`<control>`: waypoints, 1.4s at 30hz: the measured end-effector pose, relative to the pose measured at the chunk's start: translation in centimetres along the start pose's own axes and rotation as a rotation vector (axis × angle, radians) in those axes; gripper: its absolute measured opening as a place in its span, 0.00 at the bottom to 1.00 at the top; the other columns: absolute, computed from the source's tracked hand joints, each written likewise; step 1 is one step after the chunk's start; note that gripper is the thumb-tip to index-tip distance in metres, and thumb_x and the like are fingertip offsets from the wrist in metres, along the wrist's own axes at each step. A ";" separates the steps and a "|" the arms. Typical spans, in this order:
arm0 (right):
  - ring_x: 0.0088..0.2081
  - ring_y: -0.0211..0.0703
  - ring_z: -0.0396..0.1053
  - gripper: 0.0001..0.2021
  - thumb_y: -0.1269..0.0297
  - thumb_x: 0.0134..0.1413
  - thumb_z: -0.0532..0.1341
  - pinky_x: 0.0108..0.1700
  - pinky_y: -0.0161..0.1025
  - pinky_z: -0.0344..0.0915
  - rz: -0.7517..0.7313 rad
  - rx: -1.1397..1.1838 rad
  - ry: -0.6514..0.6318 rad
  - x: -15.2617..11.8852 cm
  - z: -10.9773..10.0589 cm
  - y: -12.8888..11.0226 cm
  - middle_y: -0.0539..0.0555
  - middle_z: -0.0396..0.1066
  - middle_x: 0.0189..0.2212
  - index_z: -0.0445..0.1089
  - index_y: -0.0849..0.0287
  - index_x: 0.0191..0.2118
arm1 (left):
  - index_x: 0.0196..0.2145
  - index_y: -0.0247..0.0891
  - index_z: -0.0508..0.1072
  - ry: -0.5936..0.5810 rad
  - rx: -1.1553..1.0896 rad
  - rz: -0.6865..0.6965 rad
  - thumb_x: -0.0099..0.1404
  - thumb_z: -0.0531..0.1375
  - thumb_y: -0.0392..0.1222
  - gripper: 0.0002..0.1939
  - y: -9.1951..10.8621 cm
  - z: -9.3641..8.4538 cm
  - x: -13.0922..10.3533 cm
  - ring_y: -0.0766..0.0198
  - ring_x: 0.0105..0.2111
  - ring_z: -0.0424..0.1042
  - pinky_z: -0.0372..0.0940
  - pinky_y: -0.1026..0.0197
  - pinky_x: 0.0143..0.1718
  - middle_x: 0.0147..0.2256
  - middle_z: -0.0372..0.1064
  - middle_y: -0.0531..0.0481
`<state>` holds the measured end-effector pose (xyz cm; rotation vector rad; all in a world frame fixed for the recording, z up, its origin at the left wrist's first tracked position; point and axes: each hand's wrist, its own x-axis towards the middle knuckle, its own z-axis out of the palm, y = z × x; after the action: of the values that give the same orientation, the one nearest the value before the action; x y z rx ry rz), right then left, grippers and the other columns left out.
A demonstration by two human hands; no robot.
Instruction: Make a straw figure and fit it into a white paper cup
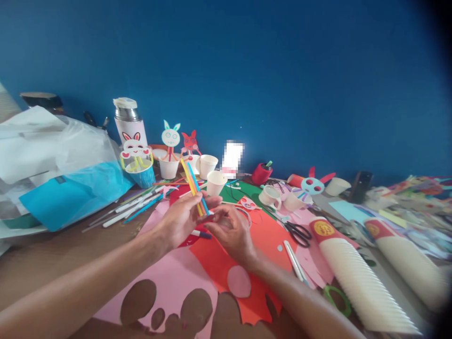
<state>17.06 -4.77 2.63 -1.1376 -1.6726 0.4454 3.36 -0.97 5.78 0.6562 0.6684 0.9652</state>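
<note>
My left hand (189, 212) is closed around a small bunch of slim yellow and blue strips (193, 186), which stand up tilted above the fingers. My right hand (231, 230) meets it from the right, its thumb and fingers pinched at the strips' lower ends. Whether they are paper strips or straws I cannot tell. Under both hands lie orange paper (266, 240) and pink paper (169, 273) with round holes cut out. Just behind the hands stands a white paper cup (216, 183).
Paper rabbit figures (171, 136) stand in cups at the back. Markers (132, 207) and a plastic bag (70, 165) are left. On the right are black-handled scissors (298, 234), a white cutter (294, 259), green tape (337, 300) and stacked cups (363, 282). A blue wall (226, 70) rises behind.
</note>
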 end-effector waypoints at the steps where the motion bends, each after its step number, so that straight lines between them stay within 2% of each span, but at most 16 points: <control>1: 0.30 0.39 0.66 0.10 0.59 0.46 0.64 0.35 0.35 0.63 -0.043 -0.049 0.007 0.1 -0.1 -0.1 0.50 0.66 0.26 0.65 0.58 0.31 | 0.35 0.35 0.66 0.004 -0.005 -0.008 0.61 0.53 0.36 0.05 0.0 0.2 -0.1 0.56 0.34 0.73 0.67 0.58 0.29 0.35 0.74 0.43; 5: 0.30 0.39 0.66 0.11 0.57 0.46 0.64 0.34 0.36 0.63 -0.131 -0.160 0.020 0.3 -0.4 0.1 0.51 0.68 0.27 0.64 0.58 0.30 | 0.33 0.34 0.66 0.004 0.002 -0.023 0.62 0.51 0.34 0.05 -0.2 0.7 -0.4 0.59 0.29 0.73 0.64 0.62 0.22 0.34 0.73 0.42; 10: 0.30 0.39 0.66 0.11 0.58 0.47 0.64 0.33 0.35 0.62 -0.173 -0.177 0.032 0.2 -0.3 0.7 0.52 0.69 0.28 0.63 0.58 0.29 | 0.34 0.36 0.67 -0.090 0.063 -0.051 0.62 0.53 0.37 0.05 -0.4 0.5 -0.7 0.61 0.25 0.72 0.62 0.63 0.18 0.39 0.72 0.43; 16: 0.30 0.39 0.66 0.11 0.58 0.48 0.63 0.32 0.34 0.61 -0.220 -0.210 0.025 0.2 -0.4 0.8 0.51 0.68 0.26 0.63 0.58 0.28 | 0.33 0.35 0.69 -0.074 0.043 -0.052 0.62 0.52 0.36 0.06 -0.5 0.6 -0.8 0.60 0.30 0.73 0.64 0.63 0.23 0.40 0.72 0.42; 21: 0.29 0.39 0.66 0.11 0.56 0.48 0.62 0.32 0.34 0.61 -0.269 -0.217 0.042 0.4 -0.4 0.9 0.51 0.67 0.24 0.63 0.58 0.28 | 0.34 0.34 0.70 -0.069 0.064 -0.053 0.63 0.50 0.36 0.10 -0.6 0.9 -0.9 0.62 0.27 0.72 0.64 0.63 0.22 0.33 0.73 0.43; 25: 0.28 0.39 0.65 0.11 0.56 0.50 0.61 0.31 0.34 0.61 -0.284 -0.221 0.056 0.4 -0.3 0.8 0.51 0.68 0.24 0.63 0.58 0.28 | 0.34 0.34 0.70 -0.062 0.071 -0.054 0.64 0.50 0.36 0.10 -0.8 0.8 -0.9 0.62 0.27 0.72 0.64 0.63 0.23 0.32 0.73 0.44; 29: 0.27 0.39 0.65 0.11 0.56 0.49 0.61 0.30 0.34 0.60 -0.266 -0.225 0.064 0.3 -0.2 0.8 0.51 0.67 0.23 0.63 0.58 0.27 | 0.32 0.35 0.70 -0.064 0.068 -0.050 0.63 0.51 0.38 0.08 -1.0 0.6 -0.9 0.62 0.28 0.72 0.65 0.63 0.24 0.29 0.72 0.47; 33: 0.27 0.39 0.65 0.10 0.57 0.49 0.61 0.30 0.34 0.59 -0.228 -0.241 0.042 0.2 -0.2 1.1 0.50 0.67 0.23 0.64 0.58 0.27 | 0.33 0.36 0.69 -0.080 0.055 -0.036 0.62 0.53 0.40 0.07 -1.2 0.6 -1.0 0.62 0.29 0.72 0.65 0.63 0.25 0.32 0.72 0.46; 38: 0.26 0.39 0.64 0.11 0.58 0.48 0.62 0.29 0.35 0.59 -0.221 -0.212 0.044 0.1 0.0 1.2 0.51 0.66 0.22 0.63 0.58 0.26 | 0.37 0.36 0.68 -0.048 0.084 -0.052 0.60 0.55 0.42 0.08 -1.3 0.5 -1.0 0.63 0.27 0.72 0.60 0.66 0.20 0.34 0.72 0.46; 40: 0.27 0.40 0.64 0.10 0.58 0.46 0.63 0.31 0.35 0.60 -0.183 -0.187 0.022 0.2 -0.1 0.9 0.51 0.66 0.23 0.64 0.59 0.26 | 0.38 0.36 0.67 -0.044 0.098 -0.066 0.61 0.54 0.42 0.09 -1.1 0.6 -0.9 0.62 0.28 0.72 0.60 0.66 0.19 0.35 0.72 0.45; 42: 0.30 0.40 0.65 0.08 0.60 0.48 0.61 0.32 0.35 0.61 -0.094 -0.106 -0.038 0.4 -0.4 0.4 0.52 0.67 0.27 0.65 0.59 0.29 | 0.38 0.36 0.67 -0.029 0.122 -0.077 0.61 0.53 0.42 0.09 -0.7 0.6 -0.7 0.60 0.29 0.72 0.62 0.64 0.21 0.36 0.72 0.45</control>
<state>17.59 -4.38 2.70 -1.1277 -1.7924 0.3239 3.85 -2.00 5.79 0.7455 0.7254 0.8473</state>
